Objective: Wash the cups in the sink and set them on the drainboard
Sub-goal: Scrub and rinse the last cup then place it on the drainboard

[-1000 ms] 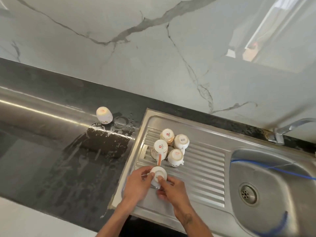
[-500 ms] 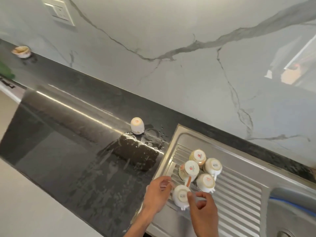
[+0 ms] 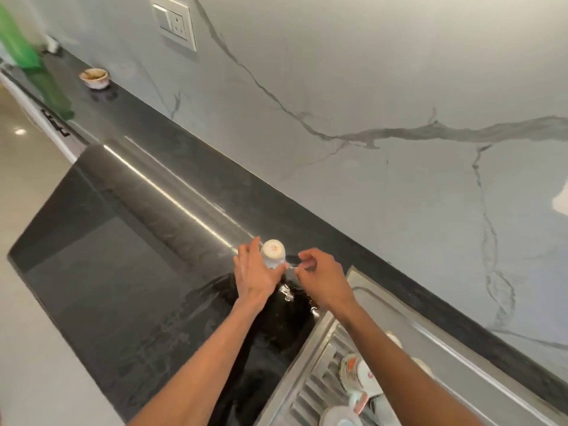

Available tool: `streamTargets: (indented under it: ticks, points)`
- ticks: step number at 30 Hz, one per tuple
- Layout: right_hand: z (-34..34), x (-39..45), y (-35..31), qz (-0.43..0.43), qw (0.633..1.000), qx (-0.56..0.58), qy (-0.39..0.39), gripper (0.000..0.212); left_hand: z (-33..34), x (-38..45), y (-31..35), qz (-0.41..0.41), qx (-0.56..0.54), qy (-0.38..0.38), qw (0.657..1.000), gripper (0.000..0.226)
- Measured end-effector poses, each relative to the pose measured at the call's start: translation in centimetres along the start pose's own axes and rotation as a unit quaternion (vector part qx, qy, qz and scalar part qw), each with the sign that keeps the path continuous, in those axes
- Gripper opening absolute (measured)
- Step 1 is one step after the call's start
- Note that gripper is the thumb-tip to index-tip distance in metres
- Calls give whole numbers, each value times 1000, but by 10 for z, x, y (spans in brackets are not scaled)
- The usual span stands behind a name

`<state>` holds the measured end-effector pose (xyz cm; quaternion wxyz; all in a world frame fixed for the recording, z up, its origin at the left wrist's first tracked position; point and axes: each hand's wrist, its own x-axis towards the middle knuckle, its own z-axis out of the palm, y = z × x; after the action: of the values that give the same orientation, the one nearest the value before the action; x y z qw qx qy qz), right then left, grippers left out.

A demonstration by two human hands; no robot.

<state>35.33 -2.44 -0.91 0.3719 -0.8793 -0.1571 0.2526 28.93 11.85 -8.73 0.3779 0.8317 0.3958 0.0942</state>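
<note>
A white cup [image 3: 273, 254] with an orange mark stands upside down on the wet black counter [image 3: 129, 272], left of the drainboard. My left hand [image 3: 253, 273] grips its left side, with the thumb round the front. My right hand [image 3: 322, 276] hovers just right of the cup, fingers loosely curled, with nothing plainly between them. Several washed cups [image 3: 358, 375] lie upside down on the ribbed steel drainboard [image 3: 307, 392] at the bottom right, partly hidden by my right forearm. The sink basin is out of view.
Water is pooled on the counter in front of the cup, beside the drainboard's left rim. A small bowl [image 3: 93, 77] and a green object [image 3: 18, 41] sit far down the counter. A wall socket [image 3: 173, 23] is on the marble backsplash.
Both hands left the cup on the drainboard and reached up-left to the lone cup on the counter; my left hand took hold of it. The view swung left, away from the sink.
</note>
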Motion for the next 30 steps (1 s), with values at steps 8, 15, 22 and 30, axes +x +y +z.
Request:
streamTargets:
  ticks: [8,15,22,30]
  points:
    - [7,30,25,27,999,12,-30,44,16,12,-2,48,19,31,998,70]
    - [-42,-28,55,11,995,103,1,46,14,-57,47,176,-44,-29,983,72]
    - [-136,-149,140,109,943,272,159,22,56,-162,129,290,-47,-123,948,75]
    - [-209,-325,261,166,868,401,240,40,158,-340,210,412,-52,-295,860,68]
